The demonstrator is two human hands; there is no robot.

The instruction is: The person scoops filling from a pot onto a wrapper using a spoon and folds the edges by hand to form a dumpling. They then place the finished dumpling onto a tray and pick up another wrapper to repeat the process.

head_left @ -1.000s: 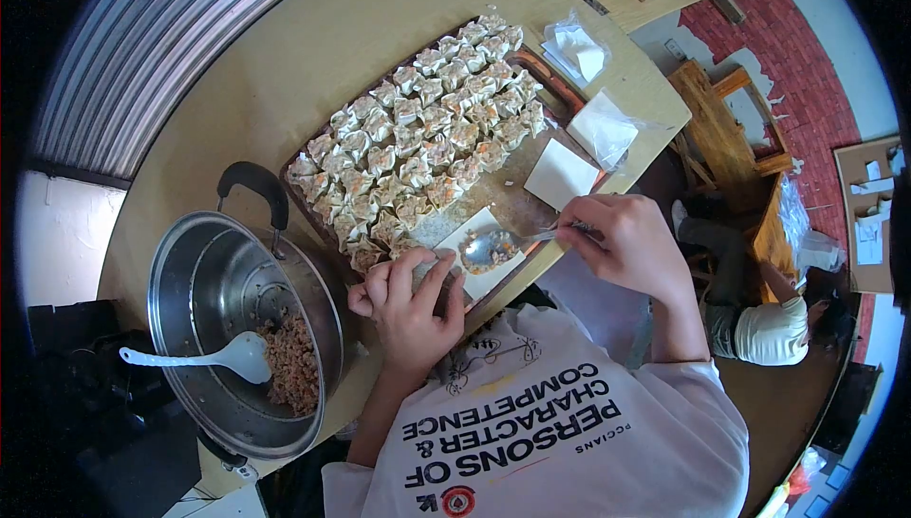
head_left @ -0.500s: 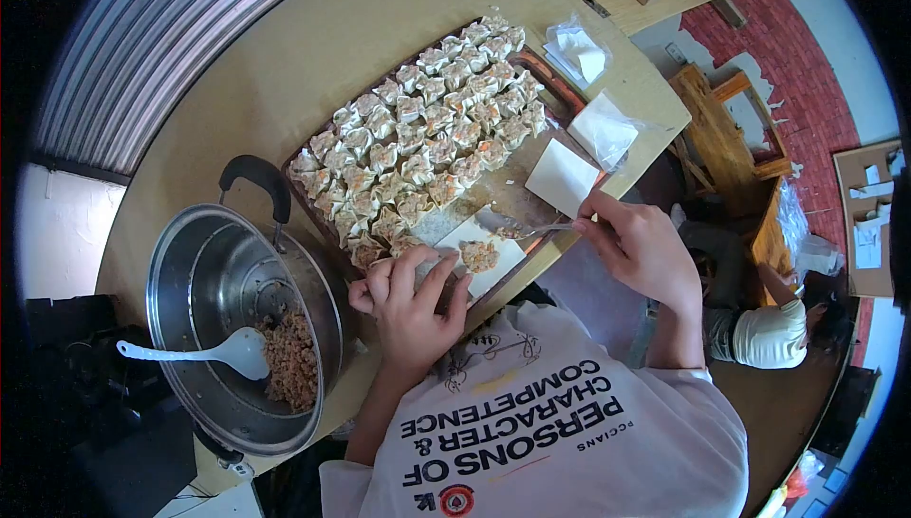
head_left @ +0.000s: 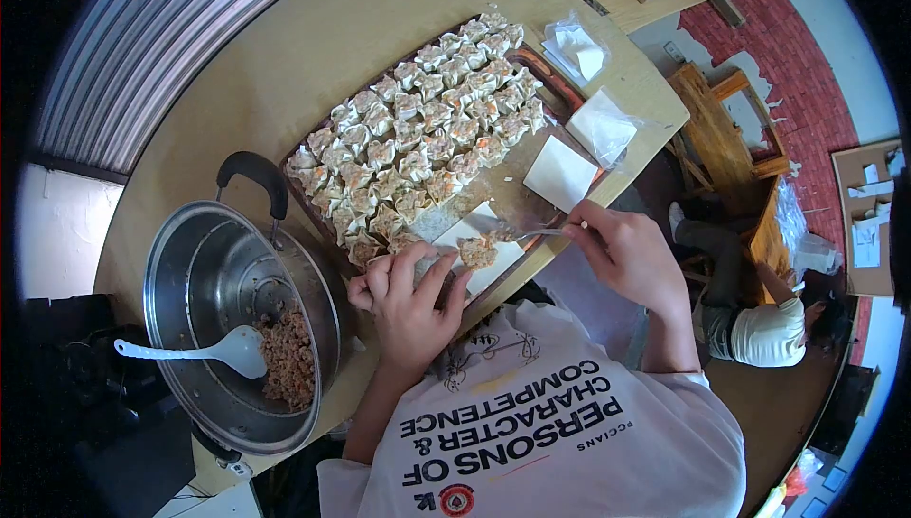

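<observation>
A square wrapper (head_left: pixel 493 276) lies near the front edge of the tray, with a mound of minced filling (head_left: pixel 477 252) on it. My left hand (head_left: pixel 410 302) rests at the wrapper's left edge, fingers apart, fingertips touching or very close to it. Pinched in my right hand (head_left: pixel 622 250) is a thin metal spoon (head_left: pixel 539 231); its tip is at the filling and partly covered by it. Rows of open-topped filled dumplings (head_left: pixel 408 138) crowd the tray (head_left: pixel 517 181). Beside my right hand, a stack of square wrappers (head_left: pixel 560 175) sits at the tray's right side.
To the left stands a large metal pot (head_left: pixel 185 271) containing minced filling (head_left: pixel 288 357) and a white ladle (head_left: pixel 242 352). Bagged wrappers (head_left: pixel 603 129) and another plastic bag (head_left: pixel 576 48) lie on the table (head_left: pixel 190 120). Another person (head_left: pixel 769 333) is at the right, beside wooden furniture (head_left: pixel 726 138).
My right hand has shifted slightly left with the spoon, whose tip is now closer to the filling. The filling looks more heaped. My left hand is almost unmoved.
</observation>
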